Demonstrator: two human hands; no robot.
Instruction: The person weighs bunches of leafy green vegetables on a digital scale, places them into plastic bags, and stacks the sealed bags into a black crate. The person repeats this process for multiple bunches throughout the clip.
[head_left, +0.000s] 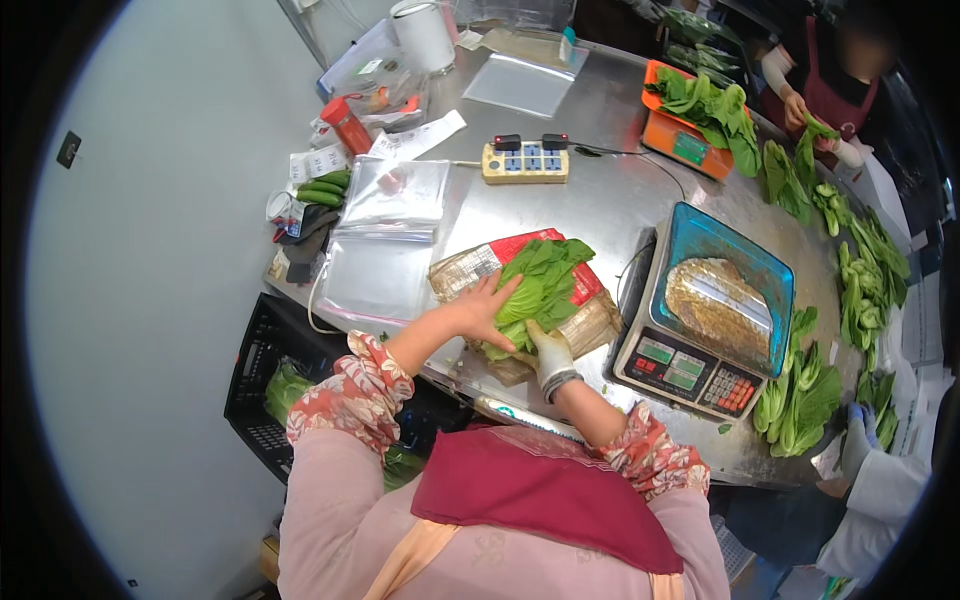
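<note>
A bunch of leafy greens (536, 281) lies across a flattened woven sack (465, 274) with a red printed panel on the metal table before me. My left hand (480, 307), bare, holds the bunch from its left side, fingers spread over the leaves. At the near end, my right hand (553, 356) in a pale glove grips the stalks, its thumb on top. Clear plastic bags (379, 274) lie flat to the left of the sack. Right of it stands a digital scale (690, 375) with a blue tray (780, 300) bearing a brown-stained, shiny flat piece.
A power strip (525, 166) with cords sits behind the sack. An orange scale (686, 146) carries greens; more greens (799, 397) line the right side. Cucumbers (324, 189) and a red-capped bottle (346, 127) are left. Below is a black crate (255, 360). A co-worker (821, 97) handles leaves; another person's gloved hand (859, 435) is right.
</note>
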